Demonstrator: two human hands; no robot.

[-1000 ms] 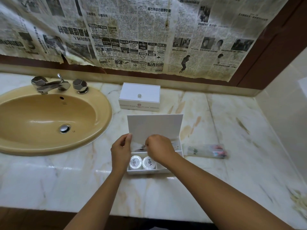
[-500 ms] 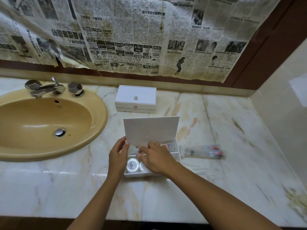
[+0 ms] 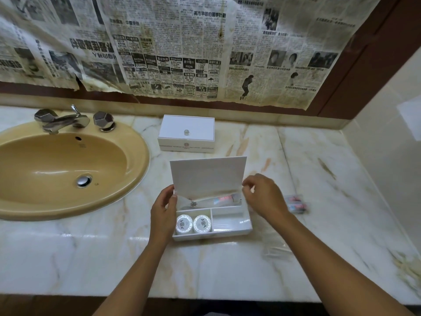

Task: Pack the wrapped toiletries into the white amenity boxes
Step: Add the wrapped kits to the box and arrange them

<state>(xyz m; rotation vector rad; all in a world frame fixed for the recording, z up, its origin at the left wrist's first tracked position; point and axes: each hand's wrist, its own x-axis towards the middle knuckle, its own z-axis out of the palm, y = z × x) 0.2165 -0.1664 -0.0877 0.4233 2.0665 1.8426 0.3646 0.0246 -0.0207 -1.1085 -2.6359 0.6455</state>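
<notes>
The open amenity box (image 3: 232,232) sits on the marble surface (image 3: 227,270), just in front of the person, its lid (image 3: 208,174) standing upright at the back. In its long rear compartment lies a clear-wrapped toiletry packet (image 3: 209,200) with a pink and white item inside. The front left compartment holds two round white wrapped soaps (image 3: 193,224) side by side; the front right one holds something clear that I can't make out. The left hand (image 3: 163,213) grips the box's left end, thumb at the packet's corner. The right hand (image 3: 262,197) pinches the packet's right end with curled fingers. Behind stands a closed white box (image 3: 186,133) with a small knob. A second wrapped packet (image 3: 296,204) lies to the right, partly hidden by the right hand. A tan sink (image 3: 68,201) with chrome taps (image 3: 66,120) is at left, and newspaper (image 3: 182,46) covers the wall.
</notes>
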